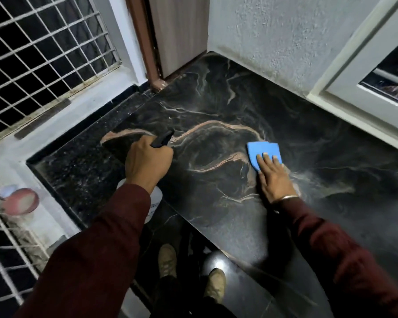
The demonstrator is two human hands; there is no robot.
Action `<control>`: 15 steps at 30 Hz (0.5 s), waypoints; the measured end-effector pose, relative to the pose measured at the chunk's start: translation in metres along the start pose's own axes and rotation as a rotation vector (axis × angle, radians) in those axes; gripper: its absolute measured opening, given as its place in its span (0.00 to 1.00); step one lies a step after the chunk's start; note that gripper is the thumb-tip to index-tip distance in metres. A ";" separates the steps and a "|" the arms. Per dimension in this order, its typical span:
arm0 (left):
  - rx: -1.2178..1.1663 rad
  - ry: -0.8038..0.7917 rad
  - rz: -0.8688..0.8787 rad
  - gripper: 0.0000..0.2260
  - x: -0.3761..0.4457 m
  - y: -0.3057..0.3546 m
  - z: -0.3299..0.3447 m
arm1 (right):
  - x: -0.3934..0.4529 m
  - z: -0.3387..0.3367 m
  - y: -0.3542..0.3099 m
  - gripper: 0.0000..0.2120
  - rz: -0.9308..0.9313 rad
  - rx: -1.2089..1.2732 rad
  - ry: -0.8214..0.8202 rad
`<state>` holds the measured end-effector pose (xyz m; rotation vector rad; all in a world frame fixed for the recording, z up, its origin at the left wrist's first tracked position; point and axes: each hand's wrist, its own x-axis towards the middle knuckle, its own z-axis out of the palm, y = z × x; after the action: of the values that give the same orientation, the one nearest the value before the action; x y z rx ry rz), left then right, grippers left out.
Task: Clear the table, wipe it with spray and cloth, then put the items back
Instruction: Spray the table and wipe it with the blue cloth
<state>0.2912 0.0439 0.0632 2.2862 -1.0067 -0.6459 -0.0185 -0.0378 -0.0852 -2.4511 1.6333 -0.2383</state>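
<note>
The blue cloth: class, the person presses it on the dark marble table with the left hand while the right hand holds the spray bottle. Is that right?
No, the hands are swapped. The head view shows the right hand pressing the blue cloth on the dark marble table, while the left hand holds the spray bottle.

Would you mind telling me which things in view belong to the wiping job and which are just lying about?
Part of the job:
spray bottle in the left hand
blue cloth under the right hand
dark stone table

Just lying about:
reddish bowl on the ledge by the window grille
</note>
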 end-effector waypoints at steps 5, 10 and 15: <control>0.000 0.003 -0.003 0.06 0.000 0.006 -0.003 | -0.020 0.031 -0.112 0.27 -0.218 -0.012 -0.019; -0.022 0.024 -0.043 0.08 0.004 0.000 -0.010 | -0.052 0.039 -0.120 0.25 -0.567 0.066 -0.206; -0.020 0.052 -0.034 0.11 0.009 -0.016 -0.021 | 0.050 0.042 -0.130 0.27 -0.096 0.027 -0.097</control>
<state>0.3180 0.0519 0.0660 2.2958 -0.9347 -0.6043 0.1271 -0.0325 -0.0927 -2.4820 1.4660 -0.1513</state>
